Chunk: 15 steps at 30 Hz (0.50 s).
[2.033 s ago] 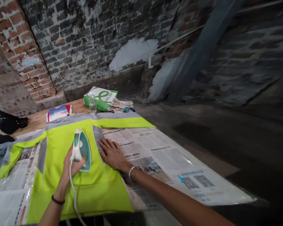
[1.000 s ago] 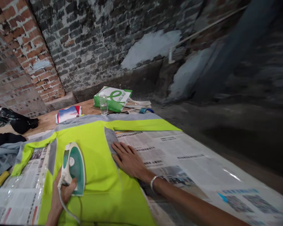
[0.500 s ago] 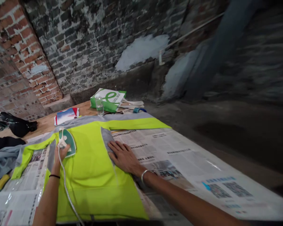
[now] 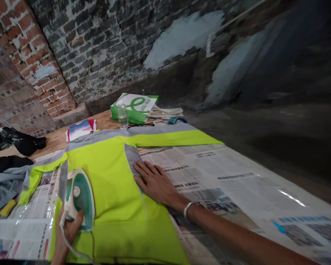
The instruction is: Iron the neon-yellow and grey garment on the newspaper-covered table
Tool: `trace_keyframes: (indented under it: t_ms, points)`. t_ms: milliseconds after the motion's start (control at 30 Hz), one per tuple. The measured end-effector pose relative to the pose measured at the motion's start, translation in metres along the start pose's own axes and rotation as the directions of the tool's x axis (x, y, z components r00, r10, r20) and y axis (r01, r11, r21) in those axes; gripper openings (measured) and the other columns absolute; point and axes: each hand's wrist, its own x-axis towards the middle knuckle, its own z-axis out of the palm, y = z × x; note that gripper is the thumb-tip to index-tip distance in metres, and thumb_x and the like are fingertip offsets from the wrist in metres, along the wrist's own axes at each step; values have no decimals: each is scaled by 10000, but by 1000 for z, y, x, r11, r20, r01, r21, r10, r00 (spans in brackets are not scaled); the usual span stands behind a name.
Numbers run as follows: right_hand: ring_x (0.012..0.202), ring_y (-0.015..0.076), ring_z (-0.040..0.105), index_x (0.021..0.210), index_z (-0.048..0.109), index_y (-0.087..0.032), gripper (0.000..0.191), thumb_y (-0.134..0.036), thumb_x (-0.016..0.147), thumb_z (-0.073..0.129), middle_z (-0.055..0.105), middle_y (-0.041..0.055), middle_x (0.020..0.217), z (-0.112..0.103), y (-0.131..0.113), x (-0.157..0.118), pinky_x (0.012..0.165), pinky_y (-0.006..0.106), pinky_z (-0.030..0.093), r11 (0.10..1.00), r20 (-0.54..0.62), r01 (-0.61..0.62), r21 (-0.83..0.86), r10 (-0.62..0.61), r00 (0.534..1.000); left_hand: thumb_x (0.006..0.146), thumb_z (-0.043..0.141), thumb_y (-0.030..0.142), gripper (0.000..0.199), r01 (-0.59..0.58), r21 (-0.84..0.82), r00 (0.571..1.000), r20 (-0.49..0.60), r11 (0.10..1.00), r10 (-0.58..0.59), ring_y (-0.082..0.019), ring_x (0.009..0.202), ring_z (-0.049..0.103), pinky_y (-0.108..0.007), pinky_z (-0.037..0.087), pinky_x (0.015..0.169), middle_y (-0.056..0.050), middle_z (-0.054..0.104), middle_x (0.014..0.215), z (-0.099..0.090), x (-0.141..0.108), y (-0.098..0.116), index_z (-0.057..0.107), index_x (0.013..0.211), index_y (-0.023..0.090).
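In the head view, the left hand (image 4: pixel 68 230) has its fingers curled round the handle of a green-and-white steam iron (image 4: pixel 79 200), which sits on a neon-yellow garment (image 4: pixel 113 184). The right hand (image 4: pixel 154 184) lies flat, fingers spread wide, on the garment's grey edge, beside newspaper (image 4: pixel 223 173) with print too small to read. Farther off, a green bag (image 4: pixel 134 108) shows 1 large green "e" behind a clear bottle (image 4: pixel 123 116)

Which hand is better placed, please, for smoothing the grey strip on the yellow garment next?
Probably the right hand: it lies flat, right beside the grey strip, while the left hand is occupied holding the iron.
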Motion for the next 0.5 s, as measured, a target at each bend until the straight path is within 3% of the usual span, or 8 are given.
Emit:
trace_keyframes:
  t_ms: [133, 233, 300, 400, 500]
  points:
    - [1451, 301, 358, 1498, 514, -237, 578, -438, 1016, 266, 471, 75, 1560, -2, -1, 0, 1165, 521, 272, 1000, 10, -5, 12, 5, 1000, 606, 720, 562, 416, -21, 24, 1000, -9, 999, 21, -233, 668, 667, -308, 527, 573, -20, 687, 691, 22, 74, 18, 677, 824, 210]
    - [1450, 303, 355, 1508, 501, -237, 576, -439, 1014, 282, 477, 76, 1556, -4, -3, 2, 1158, 521, 278, 1000, 17, -15, 24, 14, 1000, 660, 722, 456, 289, -38, 50, 997, -66, 998, 41, -216, 709, 660, -297, 516, 626, -11, 658, 671, 42, 132, 31, 651, 788, 206]
    - [1448, 301, 357, 1504, 504, -233, 574, -439, 1013, 292, 476, 75, 1557, -7, -5, 4, 1156, 516, 280, 999, 18, -18, 35, 18, 1000, 713, 720, 405, 245, -45, 56, 995, -86, 997, 50, -191, 733, 652, -306, 522, 675, -12, 662, 713, 52, 157, 40, 639, 798, 190]
    - [1445, 304, 358, 1494, 518, -219, 575, -432, 1010, 293, 467, 81, 1563, -12, -8, 7, 1158, 519, 272, 999, 13, -17, 52, 17, 1000, 732, 733, 390, 247, -36, 46, 995, -87, 998, 40, -189, 752, 656, -322, 527, 696, -21, 670, 746, 57, 167, 47, 640, 825, 182]
    - [1441, 306, 361, 1491, 521, -202, 586, -432, 1007, 282, 480, 96, 1551, -16, -9, 8, 1153, 525, 274, 998, 10, -19, 63, 18, 1000, 659, 756, 432, 311, -32, 13, 999, -30, 999, 33, -229, 729, 668, -326, 522, 644, -25, 664, 693, 47, 143, 41, 667, 840, 194]
